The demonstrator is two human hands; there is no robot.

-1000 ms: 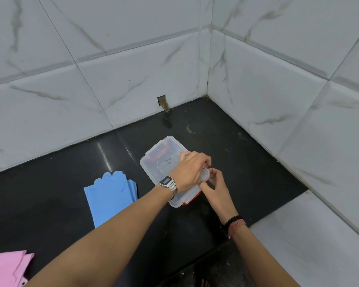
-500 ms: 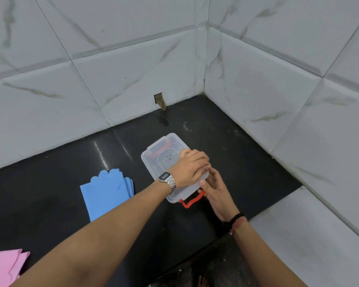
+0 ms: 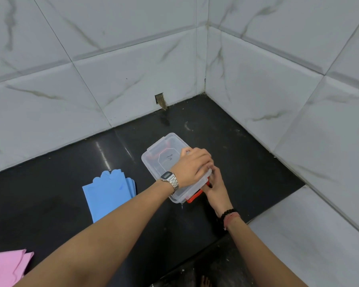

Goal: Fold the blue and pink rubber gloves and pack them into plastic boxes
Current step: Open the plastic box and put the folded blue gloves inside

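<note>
1. A glossy black stone floor (image 3: 226, 141) runs into a corner formed by white marble-look wall tiles (image 3: 112, 79). A small rectangular notch (image 3: 160, 99) is cut at the foot of the far wall, and a pale tiled ledge (image 3: 311, 235) borders the black surface at the right.
2. A small clear plastic box with a snap-on lid and red clips (image 3: 166, 160) stands on the black surface near the middle. Its lid is on; what lies inside cannot be made out through the plastic, beyond red clip parts at the far end.
3. Flat blue rubber gloves (image 3: 108, 195) lie stacked on the surface just left of the box, apart from it. Pink rubber gloves (image 3: 4, 268) lie well apart, at the lower left edge.
4. The left hand (image 3: 192, 167), with a silver wristwatch (image 3: 170, 179) on its wrist, rests palm down on the near end of the lid, fingers curled over the lid's right edge.
5. The right hand (image 3: 217, 188), a black bead bracelet (image 3: 227, 213) on its wrist, is at the near red clip (image 3: 193, 197), fingers bent against it; whether they pinch it cannot be told.
</note>
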